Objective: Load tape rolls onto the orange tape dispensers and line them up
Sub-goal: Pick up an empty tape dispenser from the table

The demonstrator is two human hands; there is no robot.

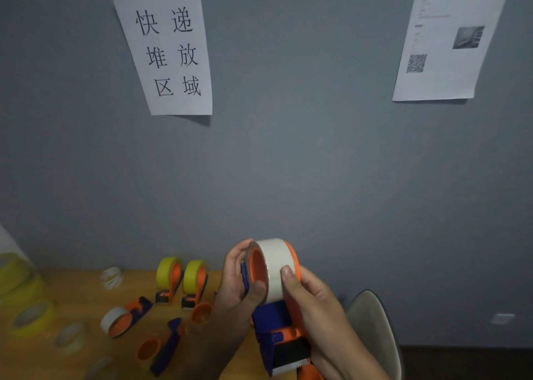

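Observation:
I hold an orange and blue tape dispenser (pixel 284 336) up in front of the wall, with a white tape roll (pixel 275 260) seated on its orange hub. My left hand (pixel 236 281) grips the roll's left side, thumb pressed on its lower face. My right hand (pixel 314 302) wraps the dispenser from the right, thumb on the roll's outer surface. Two dispensers loaded with yellow tape (pixel 169 278) (pixel 196 281) stand side by side at the back of the wooden table (pixel 86 293). A dispenser with white tape (pixel 124 317) lies on its side. Two empty dispensers (pixel 161 348) (pixel 202 313) lie nearby.
Yellow tape rolls (pixel 20 281) (pixel 31 316) stack at the left edge, and clear rolls (pixel 112 277) (pixel 70 339) lie loose on the table. A pale chair back (pixel 372 322) stands to the right. Two paper sheets (pixel 167 51) (pixel 444 39) hang on the grey wall.

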